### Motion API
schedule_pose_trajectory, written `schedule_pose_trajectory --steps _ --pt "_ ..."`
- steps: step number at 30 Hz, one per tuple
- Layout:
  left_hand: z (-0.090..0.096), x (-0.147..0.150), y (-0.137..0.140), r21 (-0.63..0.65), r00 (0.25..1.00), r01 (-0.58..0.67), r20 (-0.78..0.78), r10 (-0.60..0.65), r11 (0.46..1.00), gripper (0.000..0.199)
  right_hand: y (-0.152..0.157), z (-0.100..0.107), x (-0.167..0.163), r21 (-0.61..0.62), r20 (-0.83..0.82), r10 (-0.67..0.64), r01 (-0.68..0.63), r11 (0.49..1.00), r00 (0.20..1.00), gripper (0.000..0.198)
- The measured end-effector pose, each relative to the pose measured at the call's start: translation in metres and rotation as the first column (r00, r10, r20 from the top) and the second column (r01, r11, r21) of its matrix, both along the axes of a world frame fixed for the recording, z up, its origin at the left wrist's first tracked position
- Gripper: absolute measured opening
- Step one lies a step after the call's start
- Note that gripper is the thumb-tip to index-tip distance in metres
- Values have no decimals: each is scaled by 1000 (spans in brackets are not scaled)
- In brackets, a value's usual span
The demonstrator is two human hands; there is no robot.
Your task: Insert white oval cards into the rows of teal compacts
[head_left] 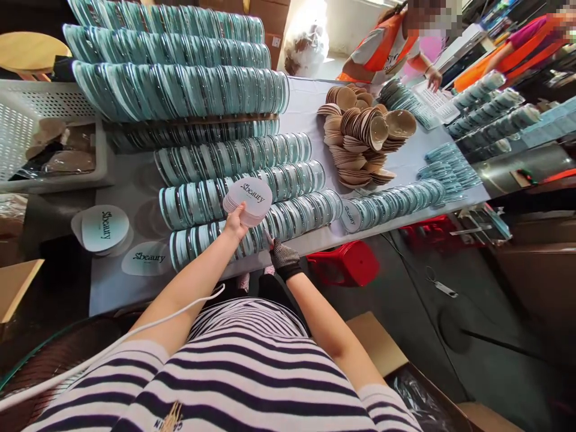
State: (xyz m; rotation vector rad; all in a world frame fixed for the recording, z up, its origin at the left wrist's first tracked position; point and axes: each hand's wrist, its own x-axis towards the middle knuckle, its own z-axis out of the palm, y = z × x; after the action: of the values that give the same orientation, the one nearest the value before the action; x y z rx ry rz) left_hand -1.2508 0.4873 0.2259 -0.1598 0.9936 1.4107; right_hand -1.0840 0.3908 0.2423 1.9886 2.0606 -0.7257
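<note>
Your bare left hand grips a stack of white, rounded cards printed "beauty" by its near edge, thumb on top and the other fingers mostly hidden below. That hold probably keeps the stack together and its lettering uncovered. Your right hand, in a black mesh glove, has its fingers curled just beside the near row of clear, greenish round pieces — whether they pinch a thin edge or only touch the row, you can't tell from here.

Both forearms angle inward from your sides, elbows bent, so your hands come close together, the left a little farther forward and held over the rows.

The near row runs under and to both sides of your fingers, its pieces nested on their sides, likely to save room. Left of your left fingers, a loose white card lies face up on the white-covered table. Beyond your right fingers, a printed white card stands against the end of another clear row; farther off sits a heap of tan, shallow bowl-shaped pieces — stacked inside one another, perhaps for compactness.
</note>
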Motion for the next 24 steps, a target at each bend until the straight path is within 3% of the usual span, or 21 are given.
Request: schedule_pose_trajectory --steps 3,6,14,17,20,24 --pt "1 -1 0 -13 1000 22 7 -22 1000 43 16 8 -3 -16 39 -74 75 997 997 38" --pt "-2 -1 0 -16 999 26 29 -25 1000 48 13 9 3 -38 28 -46 47 998 999 33" --pt "-4 0 -2 -33 1000 13 10 -13 999 44 25 -24 -8 -11 -51 89 -90 996 995 31" --pt "-5 0 -3 -45 1000 -3 -1 3 999 38 28 -27 -6 -121 -255 28 -61 991 966 26" --pt "-7 1 -3 -28 1000 -26 -4 26 999 35 31 -21 1 -301 -492 -95 -66 951 865 29" --pt "-7 2 -3 -30 997 -71 -25 70 997 37 50 -6 10 -450 -553 -130 -164 878 823 31"
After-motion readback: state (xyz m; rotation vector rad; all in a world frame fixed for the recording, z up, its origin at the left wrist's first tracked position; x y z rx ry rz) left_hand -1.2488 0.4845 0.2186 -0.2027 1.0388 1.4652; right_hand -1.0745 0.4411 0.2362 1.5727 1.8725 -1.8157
